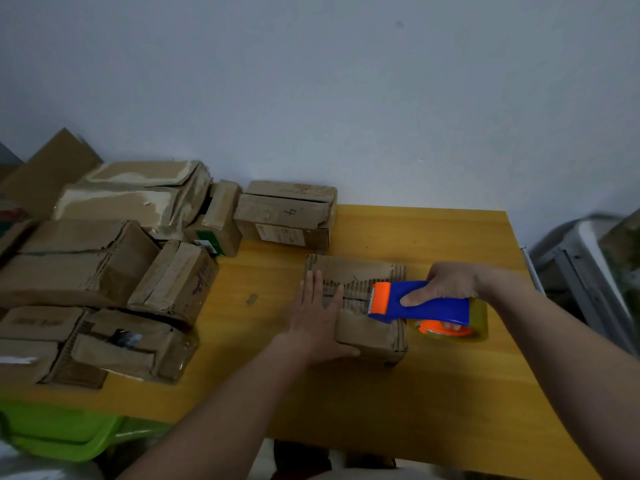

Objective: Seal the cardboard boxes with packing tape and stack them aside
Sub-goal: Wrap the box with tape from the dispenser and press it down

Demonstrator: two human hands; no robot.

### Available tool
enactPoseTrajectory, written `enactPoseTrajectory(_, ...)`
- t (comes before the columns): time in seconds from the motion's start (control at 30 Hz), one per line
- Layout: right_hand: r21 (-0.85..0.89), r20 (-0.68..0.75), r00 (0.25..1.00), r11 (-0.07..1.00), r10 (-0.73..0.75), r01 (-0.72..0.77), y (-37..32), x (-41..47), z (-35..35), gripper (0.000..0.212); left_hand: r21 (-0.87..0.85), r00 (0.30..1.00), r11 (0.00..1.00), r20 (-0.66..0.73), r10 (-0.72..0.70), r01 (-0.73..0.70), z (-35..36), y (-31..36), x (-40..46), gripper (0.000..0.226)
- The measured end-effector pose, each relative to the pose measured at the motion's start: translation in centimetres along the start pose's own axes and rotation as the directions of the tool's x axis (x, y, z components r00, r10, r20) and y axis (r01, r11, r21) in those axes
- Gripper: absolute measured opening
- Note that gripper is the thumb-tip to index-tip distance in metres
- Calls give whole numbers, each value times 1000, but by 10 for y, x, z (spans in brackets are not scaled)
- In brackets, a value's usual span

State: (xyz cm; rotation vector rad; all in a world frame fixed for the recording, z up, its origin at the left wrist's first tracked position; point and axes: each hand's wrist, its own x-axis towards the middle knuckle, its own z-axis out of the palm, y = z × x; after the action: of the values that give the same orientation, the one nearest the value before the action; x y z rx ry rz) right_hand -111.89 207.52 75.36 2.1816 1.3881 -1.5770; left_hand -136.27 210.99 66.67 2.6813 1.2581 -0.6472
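Observation:
A worn cardboard box lies in the middle of the yellow table, its top flaps closed along a centre seam. My left hand lies flat on the box's left part, fingers straight, thumb down the near side. My right hand grips a blue and orange tape dispenser over the box's right side. Its orange toothed end points at the seam. The tape roll hangs at the dispenser's right end, past the box's right edge.
Several battered cardboard boxes crowd the table's left half, and one marked "4" stands behind the work box. A green bin sits below the table's left front edge. A grey frame stands at right. Wall behind.

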Motion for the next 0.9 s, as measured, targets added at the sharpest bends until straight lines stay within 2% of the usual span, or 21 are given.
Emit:
enactPoseTrajectory(0.1, 10, 13, 1000, 1000, 0, 0, 0, -1, -2, 55, -6, 1000, 1000, -12, 28, -28, -4, 18, 1, 130)
enactPoseTrajectory(0.2, 4, 3, 1000, 1000, -7, 7, 1, 0, -3, 52, -86, 999, 995, -2, 47, -47, 1, 29, 5, 124)
enactPoseTrajectory(0.57, -18, -58, 996, 998, -65, 64, 22, -3, -11, 52, -108, 1000, 994, 0, 21, -21, 9, 31, 10, 121)
enactPoseTrajectory(0.7, -11, -6, 1000, 999, -30, 30, 46, -9, -23, 79, -110, 1000, 994, -3, 21, -21, 10, 30, 8, 121)
enactPoseTrajectory(0.77, 2, -11, 1000, 1000, -22, 22, 58, -10, -28, 84, -107, 1000, 994, 3, 8, -7, 9, 30, 9, 122)
enactPoseTrajectory(0.9, 64, -40, 998, 997, -44, 47, 66, -6, -20, 69, -98, 1000, 995, 13, 3, -2, 7, 23, 11, 120)
